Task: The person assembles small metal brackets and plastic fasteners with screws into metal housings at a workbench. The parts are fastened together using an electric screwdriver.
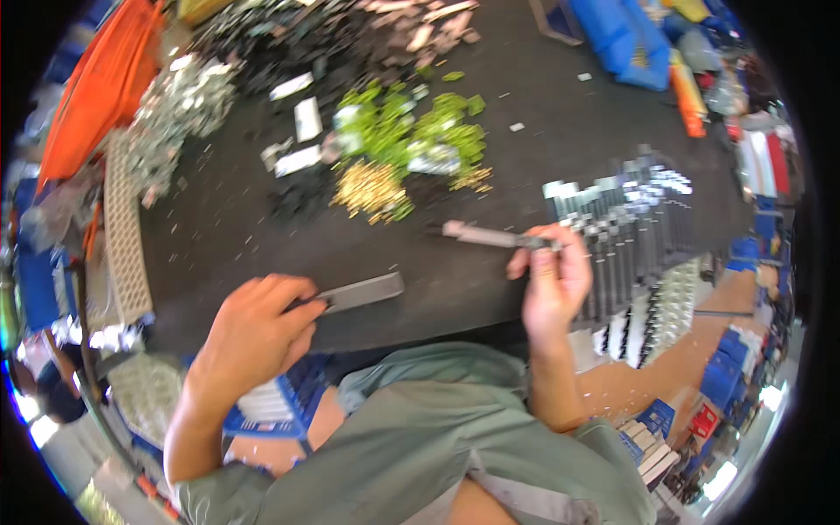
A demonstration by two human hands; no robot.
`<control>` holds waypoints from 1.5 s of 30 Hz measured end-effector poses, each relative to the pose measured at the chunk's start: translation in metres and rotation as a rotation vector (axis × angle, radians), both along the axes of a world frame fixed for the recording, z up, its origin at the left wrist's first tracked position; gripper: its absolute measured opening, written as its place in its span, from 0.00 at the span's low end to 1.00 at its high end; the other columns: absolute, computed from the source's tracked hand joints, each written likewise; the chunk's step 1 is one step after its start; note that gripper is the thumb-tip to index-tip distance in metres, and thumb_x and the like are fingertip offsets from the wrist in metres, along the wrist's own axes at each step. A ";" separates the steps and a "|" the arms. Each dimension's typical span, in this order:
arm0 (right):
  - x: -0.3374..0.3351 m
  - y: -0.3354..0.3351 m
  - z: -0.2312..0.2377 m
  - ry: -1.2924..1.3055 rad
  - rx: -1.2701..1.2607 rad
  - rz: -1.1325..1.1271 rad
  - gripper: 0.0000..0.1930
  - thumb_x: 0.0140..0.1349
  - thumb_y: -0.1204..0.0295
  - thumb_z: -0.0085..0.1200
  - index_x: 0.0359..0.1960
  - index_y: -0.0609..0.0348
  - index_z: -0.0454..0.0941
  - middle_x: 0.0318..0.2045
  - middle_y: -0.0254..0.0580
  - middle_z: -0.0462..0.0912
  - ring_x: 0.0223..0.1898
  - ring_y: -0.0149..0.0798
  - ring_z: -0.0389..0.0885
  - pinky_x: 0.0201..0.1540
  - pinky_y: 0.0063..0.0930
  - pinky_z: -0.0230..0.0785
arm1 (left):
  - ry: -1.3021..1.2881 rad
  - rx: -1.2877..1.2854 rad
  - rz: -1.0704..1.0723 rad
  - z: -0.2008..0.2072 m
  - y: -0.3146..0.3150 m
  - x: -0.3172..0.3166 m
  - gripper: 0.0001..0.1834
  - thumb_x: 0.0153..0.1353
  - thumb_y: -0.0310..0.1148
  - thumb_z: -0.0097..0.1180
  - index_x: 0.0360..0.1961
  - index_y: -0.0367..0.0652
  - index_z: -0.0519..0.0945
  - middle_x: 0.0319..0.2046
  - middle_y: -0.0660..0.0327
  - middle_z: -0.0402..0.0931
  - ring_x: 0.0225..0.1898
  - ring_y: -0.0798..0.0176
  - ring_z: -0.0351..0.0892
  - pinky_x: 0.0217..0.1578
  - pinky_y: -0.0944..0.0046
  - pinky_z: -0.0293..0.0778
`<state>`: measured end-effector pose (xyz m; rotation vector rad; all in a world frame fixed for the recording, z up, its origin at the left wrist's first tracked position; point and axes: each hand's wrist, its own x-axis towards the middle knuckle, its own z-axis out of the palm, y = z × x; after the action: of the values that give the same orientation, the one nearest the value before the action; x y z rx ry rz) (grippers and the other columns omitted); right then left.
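My left hand [258,332] is closed around one end of a flat grey metal-looking bar [366,291], which points to the right just above the table. In my right hand [553,284], thumb and fingers pinch a slim light-grey strip [479,234] with a dark tip pointing left; its exact kind is blurred. Beside that hand lies a row of long dark strips [617,262] with shiny ends. Beyond both hands sit a pile of small golden pieces [367,188] and a heap of bright green pieces [376,122].
The dark tabletop [227,236] carries white rectangular pieces [308,119], a heap of silvery parts [179,114] and dark scraps [280,52] at the back. An orange bag [101,87] stands at the far left, a blue bag [626,44] at the far right. Below the left edge is a blue crate [293,411].
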<state>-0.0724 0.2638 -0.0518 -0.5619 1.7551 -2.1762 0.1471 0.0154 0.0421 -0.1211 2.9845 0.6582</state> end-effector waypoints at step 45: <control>0.000 -0.005 0.104 -0.074 0.230 0.352 0.07 0.57 0.86 0.57 0.38 0.73 0.78 0.39 0.47 0.78 0.37 0.33 0.79 0.40 0.23 0.74 | 0.578 0.482 0.153 -0.029 0.080 -0.067 0.24 0.51 0.21 0.65 0.52 0.49 0.82 0.40 0.57 0.77 0.35 0.55 0.77 0.35 0.60 0.77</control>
<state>-0.0724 0.2585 0.0522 -0.6655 1.6895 -1.7114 0.0799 0.0949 0.0131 -0.1455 3.2296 1.6580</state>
